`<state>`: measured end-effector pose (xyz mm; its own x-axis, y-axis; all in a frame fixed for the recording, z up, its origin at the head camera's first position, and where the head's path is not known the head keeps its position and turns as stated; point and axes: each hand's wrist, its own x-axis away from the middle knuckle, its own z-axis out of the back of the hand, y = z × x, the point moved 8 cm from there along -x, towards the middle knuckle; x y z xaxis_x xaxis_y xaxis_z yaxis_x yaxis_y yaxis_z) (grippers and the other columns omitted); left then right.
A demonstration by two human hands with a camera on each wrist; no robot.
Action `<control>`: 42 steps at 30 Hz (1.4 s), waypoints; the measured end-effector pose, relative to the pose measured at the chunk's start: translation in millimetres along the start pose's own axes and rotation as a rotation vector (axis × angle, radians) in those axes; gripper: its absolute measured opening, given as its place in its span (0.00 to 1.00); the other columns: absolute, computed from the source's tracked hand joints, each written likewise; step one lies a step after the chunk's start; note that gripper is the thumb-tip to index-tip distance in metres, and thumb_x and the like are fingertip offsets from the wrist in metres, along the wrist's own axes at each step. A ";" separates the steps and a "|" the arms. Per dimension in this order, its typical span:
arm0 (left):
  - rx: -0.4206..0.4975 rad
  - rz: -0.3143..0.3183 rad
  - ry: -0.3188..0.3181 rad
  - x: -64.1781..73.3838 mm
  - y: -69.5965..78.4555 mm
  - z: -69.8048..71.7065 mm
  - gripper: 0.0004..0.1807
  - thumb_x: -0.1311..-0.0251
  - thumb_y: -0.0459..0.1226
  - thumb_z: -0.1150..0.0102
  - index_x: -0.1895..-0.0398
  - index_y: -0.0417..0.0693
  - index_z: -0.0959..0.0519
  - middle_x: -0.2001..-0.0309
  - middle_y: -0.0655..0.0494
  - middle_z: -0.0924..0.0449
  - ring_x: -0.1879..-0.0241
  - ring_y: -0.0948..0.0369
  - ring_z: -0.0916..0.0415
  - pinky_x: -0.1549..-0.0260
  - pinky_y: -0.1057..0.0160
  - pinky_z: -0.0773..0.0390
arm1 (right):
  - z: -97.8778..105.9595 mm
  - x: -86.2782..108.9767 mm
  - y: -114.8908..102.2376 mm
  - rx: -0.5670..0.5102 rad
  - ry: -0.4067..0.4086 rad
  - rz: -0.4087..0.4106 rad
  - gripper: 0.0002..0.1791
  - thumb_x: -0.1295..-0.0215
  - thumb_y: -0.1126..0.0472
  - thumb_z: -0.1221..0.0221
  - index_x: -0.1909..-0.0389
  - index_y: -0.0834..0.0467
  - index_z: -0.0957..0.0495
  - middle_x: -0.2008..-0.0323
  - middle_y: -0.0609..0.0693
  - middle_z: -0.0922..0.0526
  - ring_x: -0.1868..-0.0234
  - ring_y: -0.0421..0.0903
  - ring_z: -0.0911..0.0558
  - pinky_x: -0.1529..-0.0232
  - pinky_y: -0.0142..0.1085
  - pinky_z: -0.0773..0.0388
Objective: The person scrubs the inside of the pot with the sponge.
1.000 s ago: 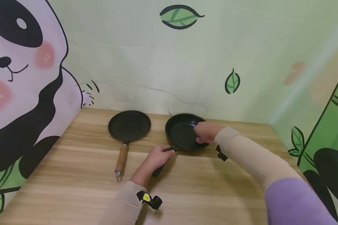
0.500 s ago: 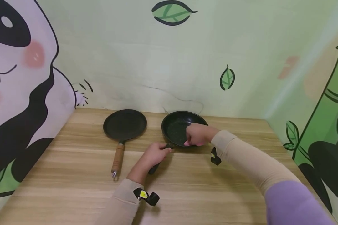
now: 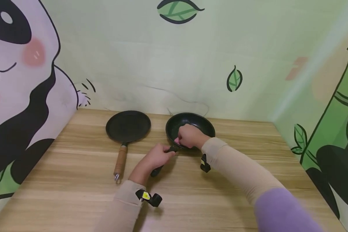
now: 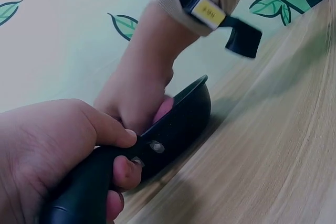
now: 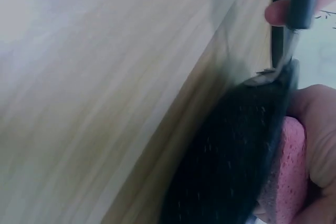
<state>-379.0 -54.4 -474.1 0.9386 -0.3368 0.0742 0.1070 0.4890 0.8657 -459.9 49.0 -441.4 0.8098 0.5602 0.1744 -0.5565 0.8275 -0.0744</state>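
Observation:
In the head view, a black frying pan (image 3: 201,121) rests on the wooden table near the wall. My left hand (image 3: 155,157) grips its black handle (image 3: 156,171), thumb on top, as the left wrist view also shows. Inside the pan my right hand (image 3: 190,136) holds a pink sponge (image 5: 292,174) against the surface, near the handle side. Only a sliver of the sponge shows from above; the right wrist view shows its porous side between the hand and the pan wall.
Left of the frying pan lies a flat black griddle pan (image 3: 128,125) with a wooden handle (image 3: 120,161) toward me. Behind the table (image 3: 208,196) stands a wall (image 3: 119,64) painted with a panda and leaves.
My right hand has swept the sponge leftward across the inside of the pan toward the handle. My left hand keeps its grip on the handle. The head view has shifted slightly.

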 end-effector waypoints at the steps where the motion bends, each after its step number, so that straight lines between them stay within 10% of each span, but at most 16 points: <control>1: -0.008 -0.005 -0.001 -0.1 1.0 0.0 0.16 0.31 0.39 0.43 0.76 0.39 0.23 0.86 0.59 0.32 0.83 0.62 0.37 0.78 0.64 0.38 | -0.1 -3.5 0.6 -0.003 0.015 -0.016 0.18 0.32 0.56 0.38 0.84 0.53 0.18 0.86 0.43 0.23 0.80 0.43 0.25 0.74 0.34 0.28; 11: -0.015 -0.052 0.016 -2.0 9.3 -3.1 0.17 0.31 0.38 0.44 0.80 0.44 0.26 0.86 0.59 0.32 0.84 0.62 0.37 0.79 0.65 0.38 | -0.2 -33.1 23.9 -0.113 0.135 -0.177 0.17 0.31 0.58 0.41 0.81 0.53 0.16 0.87 0.45 0.22 0.79 0.43 0.21 0.74 0.34 0.27; 26: -0.011 -0.042 0.083 -2.0 10.3 -3.1 0.19 0.31 0.37 0.45 0.83 0.47 0.29 0.86 0.60 0.37 0.85 0.63 0.39 0.82 0.66 0.39 | 4.5 -1.6 13.4 -0.007 -0.270 -0.014 0.08 0.42 0.61 0.37 0.78 0.52 0.14 0.78 0.44 0.18 0.74 0.42 0.21 0.73 0.32 0.26; 34: -0.053 -0.015 0.078 1.1 9.3 -7.8 0.18 0.30 0.40 0.45 0.81 0.48 0.29 0.84 0.59 0.36 0.83 0.62 0.38 0.81 0.65 0.36 | -1.1 18.2 44.9 0.090 -0.455 -0.239 0.05 0.46 0.61 0.32 0.72 0.58 0.17 0.71 0.52 0.18 0.77 0.42 0.23 0.79 0.29 0.29; 42: -0.081 -0.031 0.078 4.0 8.3 -3.2 0.17 0.29 0.40 0.45 0.78 0.46 0.26 0.82 0.58 0.35 0.82 0.61 0.37 0.78 0.63 0.35 | -5.1 17.5 68.7 0.170 -0.363 -0.353 0.13 0.47 0.64 0.30 0.62 0.62 0.19 0.63 0.59 0.19 0.78 0.42 0.22 0.82 0.29 0.27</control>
<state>-373.3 -49.1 -468.2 0.9567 -0.2911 0.0062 0.1602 0.5440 0.8237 -483.0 115.8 -448.5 0.8536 0.1751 0.4906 -0.3082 0.9290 0.2048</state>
